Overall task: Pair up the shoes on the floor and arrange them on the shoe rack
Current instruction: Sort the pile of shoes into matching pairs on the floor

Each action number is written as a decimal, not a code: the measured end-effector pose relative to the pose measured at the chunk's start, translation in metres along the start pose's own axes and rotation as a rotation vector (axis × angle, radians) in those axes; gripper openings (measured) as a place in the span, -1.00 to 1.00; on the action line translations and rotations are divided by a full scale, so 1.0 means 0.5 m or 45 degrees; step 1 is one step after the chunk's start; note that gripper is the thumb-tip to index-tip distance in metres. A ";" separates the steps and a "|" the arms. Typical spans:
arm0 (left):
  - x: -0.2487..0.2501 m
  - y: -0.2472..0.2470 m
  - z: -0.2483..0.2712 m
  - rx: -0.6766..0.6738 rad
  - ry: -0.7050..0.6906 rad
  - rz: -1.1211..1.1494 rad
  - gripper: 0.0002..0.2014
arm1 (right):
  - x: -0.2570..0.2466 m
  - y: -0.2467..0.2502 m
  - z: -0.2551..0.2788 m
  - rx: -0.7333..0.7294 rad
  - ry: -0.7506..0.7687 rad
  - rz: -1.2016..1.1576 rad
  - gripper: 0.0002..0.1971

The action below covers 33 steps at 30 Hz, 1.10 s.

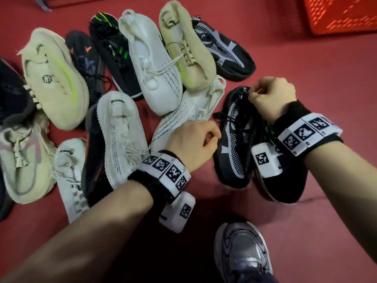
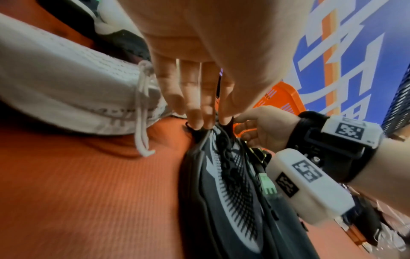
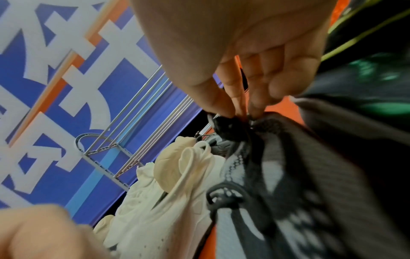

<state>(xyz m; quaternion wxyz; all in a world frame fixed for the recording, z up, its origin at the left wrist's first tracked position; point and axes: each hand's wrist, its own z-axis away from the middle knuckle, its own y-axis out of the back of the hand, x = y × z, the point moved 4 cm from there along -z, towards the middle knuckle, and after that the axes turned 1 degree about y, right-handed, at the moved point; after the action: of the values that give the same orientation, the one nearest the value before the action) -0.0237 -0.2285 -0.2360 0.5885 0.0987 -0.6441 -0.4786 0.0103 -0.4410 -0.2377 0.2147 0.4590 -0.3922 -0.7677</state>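
Note:
A black shoe with white mesh (image 1: 234,144) lies on the red floor right of the pile. My right hand (image 1: 253,94) pinches its black heel tab, as the right wrist view shows (image 3: 239,112). My left hand (image 1: 212,137) is curled at its left side, and its fingertips (image 2: 199,122) pinch the black collar and lace. A similar black-and-white shoe (image 1: 222,48) lies at the back right of the pile. Under my right wrist sits a black shoe with green marks (image 1: 283,184). The grey wire shoe rack (image 3: 133,122) stands against a blue wall.
Several cream, white and black shoes (image 1: 126,127) lie jumbled to the left. A red plastic crate (image 1: 342,13) stands at the top right. My own foot in a silver sneaker (image 1: 242,252) is at the bottom. Bare red floor (image 1: 326,68) stretches to the right.

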 end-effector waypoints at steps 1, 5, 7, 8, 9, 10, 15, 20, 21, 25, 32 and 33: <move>0.002 0.010 -0.009 0.047 0.005 0.015 -0.90 | -0.015 -0.006 -0.012 -0.052 0.005 0.011 -0.82; 0.002 0.039 -0.056 0.139 0.150 0.177 -0.90 | -0.051 -0.003 -0.072 -0.035 0.004 0.030 -0.87; 0.003 0.030 -0.070 0.093 0.235 0.263 -0.91 | -0.044 0.010 -0.114 0.061 -0.085 -0.074 -0.86; 0.005 0.016 -0.072 0.024 0.279 0.244 -0.91 | -0.032 0.011 -0.135 0.061 -0.162 -0.129 -0.76; 0.009 -0.002 -0.070 -0.067 0.310 0.151 -0.89 | -0.014 0.007 -0.156 0.018 -0.232 -0.147 -0.58; 0.015 -0.022 -0.066 -0.155 0.326 0.008 -0.82 | 0.012 -0.001 -0.183 -0.027 -0.268 -0.166 -0.40; 0.039 -0.085 -0.038 -0.166 0.321 -0.307 -0.46 | -0.001 -0.005 -0.180 -0.077 -0.367 -0.198 -0.43; 0.038 -0.104 -0.023 -0.159 0.447 0.002 -0.38 | -0.026 0.001 -0.111 -0.036 -0.438 -0.498 -0.58; 0.037 -0.105 -0.021 -0.149 0.461 0.034 -0.38 | -0.022 0.002 -0.103 0.001 -0.442 -0.576 -0.59; 0.016 -0.112 -0.015 -0.191 0.554 0.087 -0.46 | -0.018 -0.003 -0.077 -0.015 -0.453 -0.755 -0.79; 0.001 -0.103 -0.033 -0.299 0.575 0.169 -0.73 | 0.004 0.022 -0.002 -0.156 -0.610 -1.399 -0.53; -0.001 -0.103 -0.035 -0.291 0.588 0.203 -0.73 | 0.006 0.029 0.009 -0.146 -0.623 -1.500 -0.51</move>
<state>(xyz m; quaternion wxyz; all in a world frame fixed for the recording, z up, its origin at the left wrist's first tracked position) -0.0313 -0.2638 -0.2767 0.7629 0.0869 -0.4403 -0.4652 0.0043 -0.4498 -0.2267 -0.3147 0.3969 -0.0702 -0.8594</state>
